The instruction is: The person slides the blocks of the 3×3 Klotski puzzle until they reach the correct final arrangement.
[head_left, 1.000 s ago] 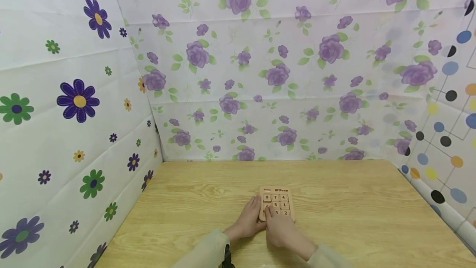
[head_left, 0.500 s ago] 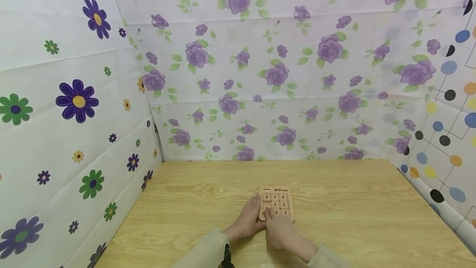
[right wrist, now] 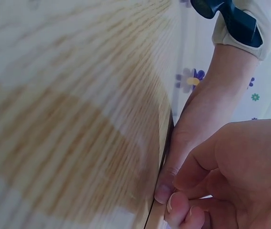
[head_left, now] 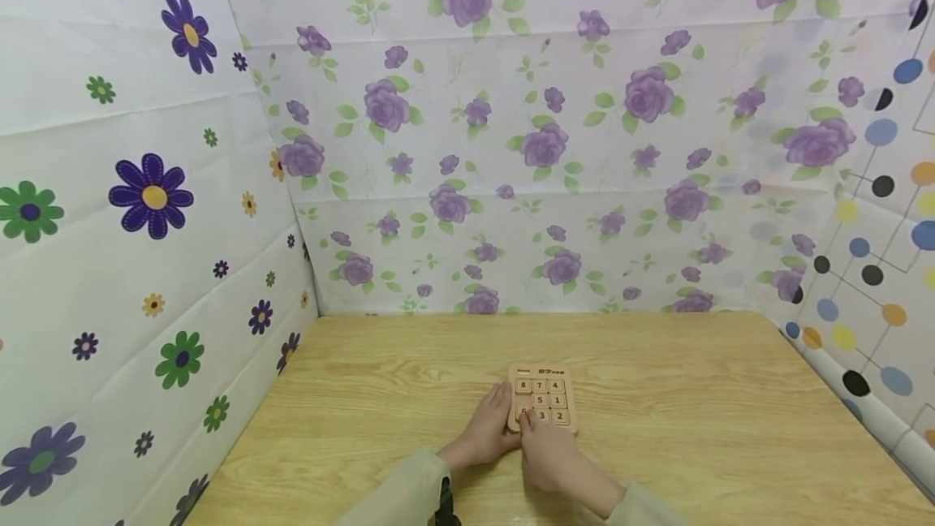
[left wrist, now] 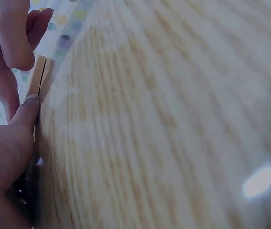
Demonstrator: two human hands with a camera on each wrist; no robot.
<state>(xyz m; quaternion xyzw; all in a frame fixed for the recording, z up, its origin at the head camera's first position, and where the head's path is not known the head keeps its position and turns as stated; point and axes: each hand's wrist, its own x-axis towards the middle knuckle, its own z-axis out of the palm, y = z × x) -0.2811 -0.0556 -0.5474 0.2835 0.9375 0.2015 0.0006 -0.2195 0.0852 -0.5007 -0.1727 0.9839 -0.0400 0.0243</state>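
Note:
In the head view a wooden number sliding puzzle [head_left: 540,370] lies flat on the table. Tiles 8, 7 and 4 make its far row, and an open slot shows at the left of the middle row beside the 5. My left hand [head_left: 484,428] holds the near left corner, fingers along the left side and thumb at the near edge. The left thumb [left wrist: 26,112] presses that edge in the left wrist view. With fingertips my right hand [head_left: 549,449] touches the tile marked 6 [head_left: 523,411], partly covering it. Its other fingers bend under the palm in the right wrist view.
The wood-grain table [head_left: 409,364] runs back to a cloth wall with purple roses [head_left: 544,146]. Flower-print cloth [head_left: 153,198] stands on the left, and dotted cloth [head_left: 869,274] on the right. A black wrist strap [right wrist: 242,26] circles the left sleeve.
The tile marked 6 has slid a little toward the near edge under my right fingertips, baring the slot behind it. My left hand stays in place on the puzzle.

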